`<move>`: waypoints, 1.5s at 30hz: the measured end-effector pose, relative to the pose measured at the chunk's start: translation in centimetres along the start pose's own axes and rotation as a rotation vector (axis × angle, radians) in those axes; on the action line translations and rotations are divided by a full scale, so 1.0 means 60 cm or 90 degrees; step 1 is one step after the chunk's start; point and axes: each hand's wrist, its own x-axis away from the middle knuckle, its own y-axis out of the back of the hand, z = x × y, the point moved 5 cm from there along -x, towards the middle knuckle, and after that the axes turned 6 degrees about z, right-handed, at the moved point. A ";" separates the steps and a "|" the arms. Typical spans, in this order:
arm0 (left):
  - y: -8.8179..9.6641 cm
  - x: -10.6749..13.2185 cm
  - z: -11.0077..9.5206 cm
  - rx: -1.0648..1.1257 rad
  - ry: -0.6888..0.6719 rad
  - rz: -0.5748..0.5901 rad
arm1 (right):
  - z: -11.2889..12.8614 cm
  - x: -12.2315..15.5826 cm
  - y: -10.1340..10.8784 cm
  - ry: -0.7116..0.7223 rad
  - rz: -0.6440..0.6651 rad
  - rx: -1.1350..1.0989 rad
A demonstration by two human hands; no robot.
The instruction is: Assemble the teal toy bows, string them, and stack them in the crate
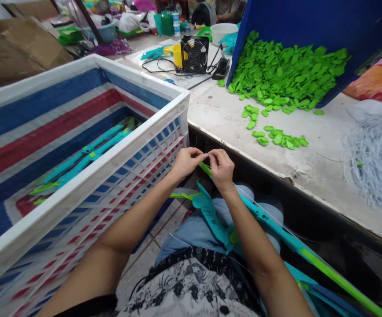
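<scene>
My left hand (187,161) and my right hand (221,167) meet just below the table edge, both pinched on the green tip of a teal and green plastic toy bow (266,220) that lies across my lap. A thin white string (270,214) runs along the bow from my fingers. A small pale bit shows between the fingertips; I cannot make out what it is.
A white slatted crate (88,176) lined with striped sheet stands at my left, holding several finished teal bows (88,154). On the table lie a heap of green plastic pieces (286,75), a blue bin (309,22), white strings (376,163) and a small black fan (194,53).
</scene>
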 end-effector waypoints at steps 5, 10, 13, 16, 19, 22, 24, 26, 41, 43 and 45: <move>-0.015 0.022 0.027 0.061 0.011 0.084 | -0.027 0.035 -0.009 0.008 0.043 0.090; -0.018 0.059 0.047 0.005 0.028 0.076 | -0.071 0.064 0.009 -0.083 -0.076 0.109; -0.017 0.070 0.074 0.039 0.094 0.023 | -0.049 0.075 0.002 -0.075 -0.017 0.028; -0.019 0.070 0.080 0.079 0.079 0.008 | -0.018 0.083 -0.017 -0.061 0.085 -0.057; -0.019 0.070 0.076 0.103 0.071 0.008 | -0.011 0.086 -0.023 -0.072 0.091 -0.097; -0.016 0.072 0.075 0.114 0.087 0.003 | -0.016 0.084 -0.024 -0.068 0.100 -0.107; -0.015 0.073 0.076 0.119 0.093 0.004 | -0.015 0.084 -0.026 -0.056 0.121 -0.102; -0.016 0.074 0.076 0.116 0.092 0.000 | -0.011 0.086 -0.029 -0.038 0.125 -0.073; -0.016 0.090 0.063 -0.003 0.026 -0.025 | -0.034 0.079 0.002 -0.069 0.139 -0.069; -0.017 0.087 0.053 -0.004 0.000 -0.011 | -0.022 0.078 -0.003 -0.061 0.148 -0.105; -0.017 0.086 0.044 -0.007 -0.012 0.003 | -0.019 0.077 -0.009 -0.060 0.152 -0.124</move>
